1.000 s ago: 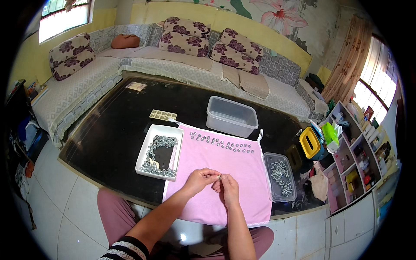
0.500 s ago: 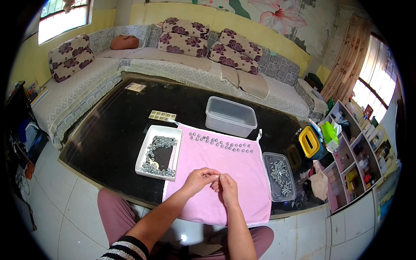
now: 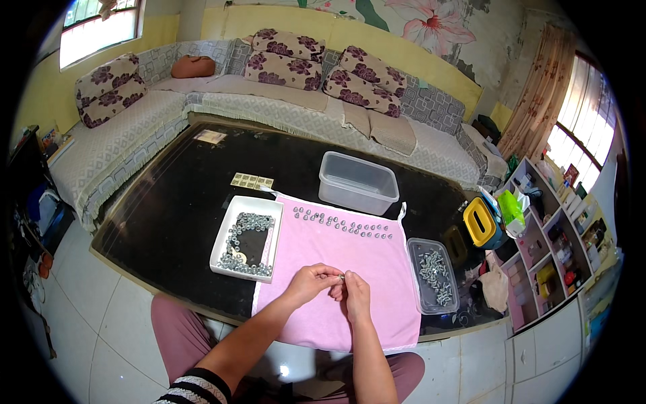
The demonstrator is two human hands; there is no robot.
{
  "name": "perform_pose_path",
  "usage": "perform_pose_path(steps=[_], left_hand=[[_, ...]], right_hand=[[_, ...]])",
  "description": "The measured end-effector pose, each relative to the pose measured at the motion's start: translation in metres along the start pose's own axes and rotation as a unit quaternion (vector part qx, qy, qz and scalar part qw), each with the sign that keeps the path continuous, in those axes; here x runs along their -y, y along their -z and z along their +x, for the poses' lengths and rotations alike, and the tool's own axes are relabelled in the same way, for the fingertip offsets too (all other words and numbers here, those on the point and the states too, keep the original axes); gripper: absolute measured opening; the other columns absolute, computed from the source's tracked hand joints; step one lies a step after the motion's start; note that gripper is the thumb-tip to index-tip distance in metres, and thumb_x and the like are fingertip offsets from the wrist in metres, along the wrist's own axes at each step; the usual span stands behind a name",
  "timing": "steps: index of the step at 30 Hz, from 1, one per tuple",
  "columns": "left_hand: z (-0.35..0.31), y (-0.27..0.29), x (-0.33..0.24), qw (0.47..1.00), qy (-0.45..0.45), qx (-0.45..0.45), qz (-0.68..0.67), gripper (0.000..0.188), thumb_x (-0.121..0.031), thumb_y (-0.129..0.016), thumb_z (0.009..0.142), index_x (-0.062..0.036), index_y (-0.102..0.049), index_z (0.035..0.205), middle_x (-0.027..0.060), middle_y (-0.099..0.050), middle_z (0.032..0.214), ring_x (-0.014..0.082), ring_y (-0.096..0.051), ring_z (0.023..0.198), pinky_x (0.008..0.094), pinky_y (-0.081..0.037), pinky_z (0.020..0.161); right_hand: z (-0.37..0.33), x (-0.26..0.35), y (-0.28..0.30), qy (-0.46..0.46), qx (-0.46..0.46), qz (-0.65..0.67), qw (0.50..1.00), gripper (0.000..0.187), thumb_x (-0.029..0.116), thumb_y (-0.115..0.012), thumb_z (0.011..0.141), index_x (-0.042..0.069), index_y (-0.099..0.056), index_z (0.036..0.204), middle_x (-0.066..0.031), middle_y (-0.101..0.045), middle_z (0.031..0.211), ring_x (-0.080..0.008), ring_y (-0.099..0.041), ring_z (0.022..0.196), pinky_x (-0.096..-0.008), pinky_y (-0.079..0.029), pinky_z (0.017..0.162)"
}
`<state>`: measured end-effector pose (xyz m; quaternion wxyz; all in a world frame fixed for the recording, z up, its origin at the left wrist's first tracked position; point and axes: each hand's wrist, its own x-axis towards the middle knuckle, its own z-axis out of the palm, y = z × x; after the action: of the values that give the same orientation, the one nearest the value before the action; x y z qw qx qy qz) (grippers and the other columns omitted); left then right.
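Over the near part of a pink cloth [image 3: 377, 286], my left hand [image 3: 309, 282] and my right hand [image 3: 356, 296] meet, fingertips closed in a pinch. Between them is a small shiny metal fastener [image 3: 342, 277], mostly covered by the fingers; whether it is one piece or two I cannot tell. Left of the hands, a white tray [image 3: 217, 252] contains many metal nuts [image 3: 254, 221]. A clear shallow plastic tray [image 3: 452, 308] at the right holds loose short bolts [image 3: 434, 273]. Two rows of small metal fasteners [image 3: 343, 224] stand along the cloth's far side.
A translucent plastic tub [image 3: 359, 192] stands behind the cloth on the black table [image 3: 161, 215]. A yellowish printed card [image 3: 252, 180] lies beyond the white tray. To the right are a yellow-topped container [image 3: 480, 222] and a shelf unit [image 3: 531, 266]. A sofa [image 3: 282, 104] curves behind the table.
My hands stay together over the same part of the cloth, with only slight finger movement around the small fastener. The trays and the rows of fasteners have not moved.
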<state>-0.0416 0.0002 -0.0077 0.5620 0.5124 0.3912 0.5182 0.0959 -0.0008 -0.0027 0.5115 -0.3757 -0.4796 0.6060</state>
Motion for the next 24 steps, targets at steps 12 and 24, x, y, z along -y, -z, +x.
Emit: perform_pose_path(steps=[12,24], left_hand=[[0.001,0.000,0.002,1.000,-0.002,0.001,-0.016,0.016,-0.006,-0.058,0.082,0.0021,-0.059,0.095,0.0045,-0.061,0.082,0.0086,-0.057,0.074,0.0223,-0.048,0.068],[-0.001,0.000,-0.002,1.000,-0.001,-0.003,-0.007,0.016,-0.006,-0.058,0.082,0.0020,-0.059,0.096,0.0035,-0.060,0.081,0.0078,-0.056,0.073,0.0211,-0.047,0.067]], right_hand=[[0.000,-0.002,-0.001,0.015,-0.016,-0.030,0.999,0.028,0.026,-0.045,0.090,0.003,-0.053,0.077,-0.0059,-0.055,0.060,-0.0098,-0.051,0.051,-0.0193,-0.038,0.044],[0.000,-0.002,0.000,0.014,-0.020,-0.053,0.998,0.030,0.024,-0.044,0.091,0.001,-0.054,0.075,-0.0058,-0.055,0.059,-0.0103,-0.050,0.047,-0.0194,-0.038,0.042]])
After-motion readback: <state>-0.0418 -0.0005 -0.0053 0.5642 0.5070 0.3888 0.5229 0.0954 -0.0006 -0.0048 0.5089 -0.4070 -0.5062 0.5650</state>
